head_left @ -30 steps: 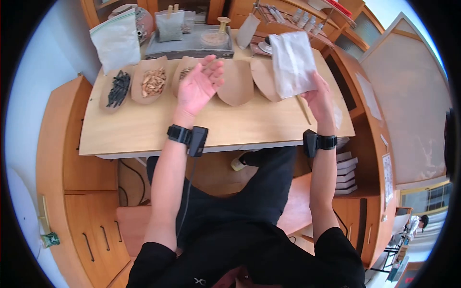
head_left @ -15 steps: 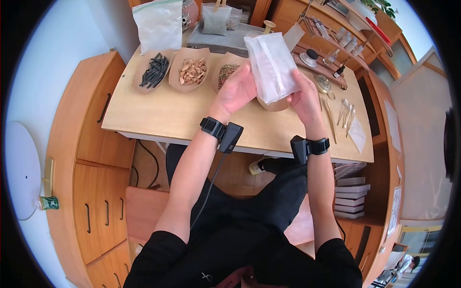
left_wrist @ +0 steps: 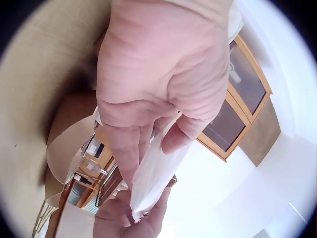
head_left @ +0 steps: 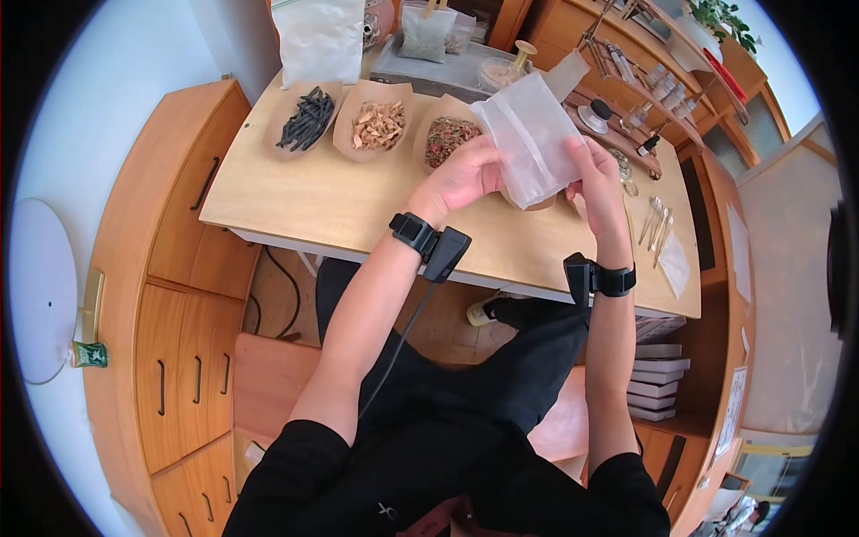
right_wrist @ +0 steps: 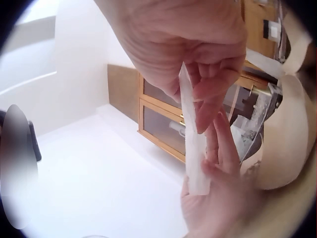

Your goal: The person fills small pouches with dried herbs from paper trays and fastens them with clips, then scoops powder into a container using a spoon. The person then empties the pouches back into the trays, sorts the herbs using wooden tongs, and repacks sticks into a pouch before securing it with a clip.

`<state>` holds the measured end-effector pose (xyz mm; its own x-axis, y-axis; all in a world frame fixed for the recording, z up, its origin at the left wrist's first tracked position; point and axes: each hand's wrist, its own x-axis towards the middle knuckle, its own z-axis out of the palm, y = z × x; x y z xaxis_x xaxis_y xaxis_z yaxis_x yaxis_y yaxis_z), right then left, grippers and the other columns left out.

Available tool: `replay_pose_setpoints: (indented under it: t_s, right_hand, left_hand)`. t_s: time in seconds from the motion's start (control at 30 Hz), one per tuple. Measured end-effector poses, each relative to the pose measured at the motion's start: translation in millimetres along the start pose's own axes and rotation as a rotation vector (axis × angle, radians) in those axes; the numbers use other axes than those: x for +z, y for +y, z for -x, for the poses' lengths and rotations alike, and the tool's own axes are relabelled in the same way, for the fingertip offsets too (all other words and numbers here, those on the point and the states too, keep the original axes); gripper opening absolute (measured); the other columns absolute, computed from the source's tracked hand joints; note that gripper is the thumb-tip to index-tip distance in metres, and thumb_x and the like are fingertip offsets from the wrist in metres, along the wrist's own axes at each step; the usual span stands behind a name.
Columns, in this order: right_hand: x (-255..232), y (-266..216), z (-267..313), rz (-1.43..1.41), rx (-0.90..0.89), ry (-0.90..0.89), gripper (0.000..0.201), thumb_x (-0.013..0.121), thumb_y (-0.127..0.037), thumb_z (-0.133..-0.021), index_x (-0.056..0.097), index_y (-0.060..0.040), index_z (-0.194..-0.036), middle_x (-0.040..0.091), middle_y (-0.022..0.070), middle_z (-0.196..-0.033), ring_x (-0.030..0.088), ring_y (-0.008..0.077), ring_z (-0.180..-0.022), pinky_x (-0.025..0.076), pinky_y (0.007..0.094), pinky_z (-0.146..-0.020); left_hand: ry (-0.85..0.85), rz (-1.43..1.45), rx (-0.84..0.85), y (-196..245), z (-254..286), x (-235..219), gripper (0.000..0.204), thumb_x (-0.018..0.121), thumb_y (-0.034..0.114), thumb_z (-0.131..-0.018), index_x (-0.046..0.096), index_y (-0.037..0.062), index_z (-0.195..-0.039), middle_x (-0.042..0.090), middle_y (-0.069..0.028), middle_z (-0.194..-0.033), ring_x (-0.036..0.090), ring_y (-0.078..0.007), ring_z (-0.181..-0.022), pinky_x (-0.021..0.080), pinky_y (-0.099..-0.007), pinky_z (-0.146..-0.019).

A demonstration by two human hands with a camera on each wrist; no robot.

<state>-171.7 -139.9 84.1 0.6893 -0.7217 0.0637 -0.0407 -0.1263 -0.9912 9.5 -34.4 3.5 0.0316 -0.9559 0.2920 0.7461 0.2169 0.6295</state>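
Note:
Above the table, both hands hold a white translucent pouch (head_left: 532, 139) with a seam down its middle. My left hand (head_left: 467, 174) pinches its left edge between thumb and fingers. On the opposite edge, my right hand (head_left: 598, 179) grips it the same way. Seen edge-on in the right wrist view, the pouch (right_wrist: 194, 153) looks thin and flat. Behind the left hand sits a brown paper tray with dried reddish-green herbs (head_left: 450, 140). Further left, two more paper trays hold pale wood chips (head_left: 378, 125) and dark sticks (head_left: 307, 118). Another tray is mostly hidden under the pouch.
A large white zip bag (head_left: 319, 40) stands at the back left, beside a grey tray (head_left: 403, 67) bearing a small bag of herbs (head_left: 424, 34). Several slim tools (head_left: 656, 224) lie at the right, near a white sheet (head_left: 673, 267). A rack of small bottles (head_left: 658, 85) rises at the back right.
The pouch has come from the right, where only the right hand held it, to between both hands. The left hand, free at first, now pinches it. The head view has shifted.

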Motion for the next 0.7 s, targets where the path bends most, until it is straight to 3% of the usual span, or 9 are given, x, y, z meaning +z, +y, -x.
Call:
replay_pose_setpoints:
  t_s: [0.17,0.23,0.27,0.33,0.37,0.43,0.47,0.6,0.7]
  right_hand:
    - [13.3,-10.9,6.1,0.154,-0.125,0.129,0.034,0.064,-0.029,-0.095,0.061,-0.0014,-0.115,0.066,0.0026,-0.09,0.058,0.0056,-0.068,0.044,0.0194,-0.048]
    - [17.5,-10.9,9.3,0.203,-0.299,0.226,0.042,0.07,-0.022,-0.089,0.056,-0.0007,-0.122,0.065,0.0093,-0.107,0.064,0.0149,-0.086,0.05,0.0252,-0.063]
    - [20.0,-12.5,13.6,0.204,-0.302,0.219,0.042,0.07,-0.022,-0.089,0.056,-0.0007,-0.122,0.065,0.0093,-0.107,0.064,0.0149,-0.086,0.05,0.0252,-0.063]
    - [26.4,-19.3,25.6,0.807,-0.712,0.359,0.054,0.075,-0.016,-0.082,0.051,-0.0023,-0.128,0.057,0.0141,-0.126,0.058,0.0267,-0.111,0.049,0.0376,-0.088]
    - [32.2,-22.1,30.1,0.801,-0.712,0.357,0.054,0.075,-0.016,-0.082,0.051,-0.0023,-0.128,0.057,0.0141,-0.126,0.058,0.0267,-0.111,0.049,0.0376,-0.088]
    - [48.0,-27.0,40.2,0.958,-0.827,0.279,0.062,0.079,-0.016,-0.075,0.051,-0.0059,-0.129,0.049,0.0143,-0.135,0.045,0.0337,-0.128,0.037,0.0452,-0.104]
    - [57.4,-29.5,45.1,0.959,-0.773,0.23,0.065,0.08,-0.02,-0.073,0.052,-0.0091,-0.131,0.045,0.0142,-0.14,0.041,0.0351,-0.132,0.031,0.053,-0.108]
    - [78.5,-21.9,42.1,1.123,-0.696,0.241,0.065,0.078,-0.025,-0.074,0.051,-0.0135,-0.132,0.04,0.0144,-0.146,0.034,0.0356,-0.139,0.02,0.0691,-0.108]
    - [76.7,-16.5,35.4,1.172,-0.661,0.26,0.064,0.077,-0.024,-0.075,0.05,-0.0141,-0.133,0.039,0.014,-0.146,0.034,0.0355,-0.138,0.021,0.0692,-0.107]
  left_hand:
    - [-0.006,-0.02,-0.098,-0.6,1.9,-4.1,0.043,0.06,0.016,-0.094,0.049,0.0035,-0.134,0.059,-0.0101,-0.128,0.062,-0.0194,-0.111,0.053,-0.0378,-0.093]
    - [0.006,0.027,-0.071,-1.3,0.6,-5.6,0.041,0.06,0.013,-0.095,0.05,0.0023,-0.133,0.059,-0.0108,-0.127,0.063,-0.0195,-0.111,0.054,-0.0368,-0.093]
    - [0.009,0.026,-0.064,-1.1,0.6,-5.0,0.041,0.06,0.013,-0.095,0.05,0.0023,-0.133,0.059,-0.0108,-0.127,0.063,-0.0195,-0.111,0.054,-0.0368,-0.093]
    - [0.037,0.072,-0.008,-0.2,1.6,-1.8,0.04,0.058,0.013,-0.096,0.049,0.002,-0.133,0.059,-0.0105,-0.127,0.062,-0.0202,-0.112,0.053,-0.0364,-0.094]
    - [0.042,0.068,-0.009,1.1,1.8,0.5,0.04,0.058,0.013,-0.096,0.049,0.002,-0.133,0.059,-0.0105,-0.127,0.062,-0.0202,-0.112,0.053,-0.0364,-0.094]
    - [0.052,0.066,0.029,2.5,2.6,4.1,0.039,0.055,0.015,-0.098,0.049,0.0027,-0.134,0.06,-0.0093,-0.127,0.063,-0.02,-0.112,0.055,-0.0353,-0.091]
    - [0.055,0.059,0.018,2.1,3.4,3.3,0.039,0.055,0.015,-0.098,0.049,0.0027,-0.134,0.06,-0.0093,-0.127,0.063,-0.02,-0.112,0.055,-0.0353,-0.091]
    - [0.047,0.041,0.007,2.3,4.6,8.1,0.041,0.053,0.014,-0.099,0.046,0.0029,-0.138,0.058,-0.0093,-0.129,0.061,-0.0196,-0.115,0.054,-0.0342,-0.092]
    - [0.035,0.05,-0.002,3.1,2.4,7.0,0.043,0.052,0.014,-0.099,0.044,0.0031,-0.139,0.057,-0.0094,-0.131,0.06,-0.0192,-0.115,0.053,-0.0338,-0.093]
